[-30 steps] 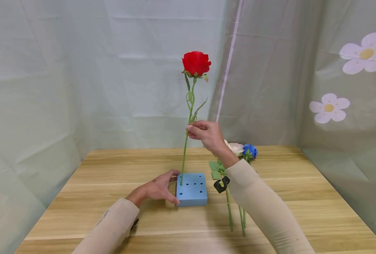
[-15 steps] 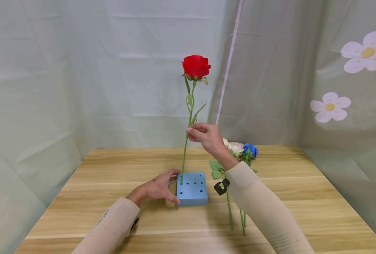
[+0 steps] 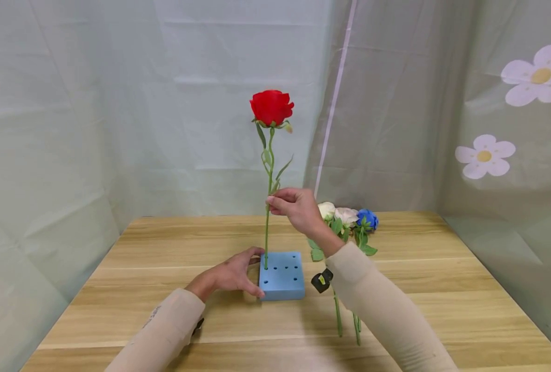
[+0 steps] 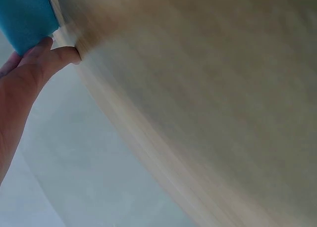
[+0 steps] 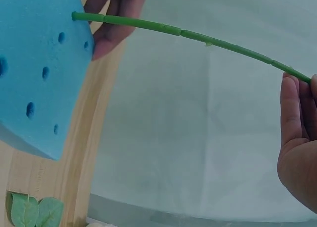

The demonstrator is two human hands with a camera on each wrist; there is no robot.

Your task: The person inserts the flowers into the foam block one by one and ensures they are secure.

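Shows the red top of the rose (image 3: 272,108) from the head only; from the right wrist, just its stem (image 5: 181,32), entering the blue block (image 5: 39,91). Pinches the stem with the right hand (image 3: 297,209), fingers together; grips the block with the left hand (image 3: 233,271), thumb and fingers wide apart. Has the rose nearly upright in the block.

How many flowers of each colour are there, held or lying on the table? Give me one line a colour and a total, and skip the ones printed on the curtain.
Red flower: 1, in the right hand
Pale flowers: 2
Blue flower: 1
Total: 4
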